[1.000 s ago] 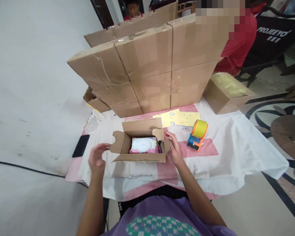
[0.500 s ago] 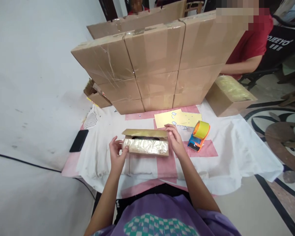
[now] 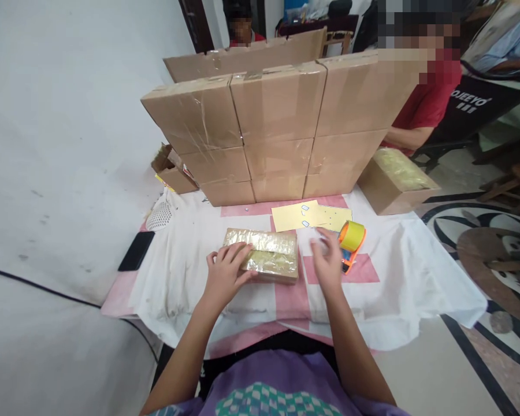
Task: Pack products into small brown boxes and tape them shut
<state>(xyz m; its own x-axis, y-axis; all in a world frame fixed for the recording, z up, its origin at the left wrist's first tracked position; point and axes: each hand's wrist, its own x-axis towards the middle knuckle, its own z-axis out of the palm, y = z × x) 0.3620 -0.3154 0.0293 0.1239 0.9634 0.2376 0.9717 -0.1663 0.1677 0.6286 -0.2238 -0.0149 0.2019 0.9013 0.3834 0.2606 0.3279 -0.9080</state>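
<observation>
Now your left hand (image 3: 226, 271) lies flat on the closed small box (image 3: 271, 261), mid-frame.
Fingers spread, it pins the tape-shiny flaps down on the cloth-covered table (image 3: 416, 271). Your right hand (image 3: 327, 263), open and empty though blurred, hovers just beside the tape dispenser (image 3: 351, 240), right of centre. By my reading the flaps are shut and sealing is the step in hand; that would call for a firm grip on the dispenser while your left hand holds the seam. Count one small box, one dispenser, one phone (image 3: 135, 251) at left, two yellow sheets (image 3: 303, 215), and nine stacked cartons (image 3: 277, 104) in the front wall above.
</observation>
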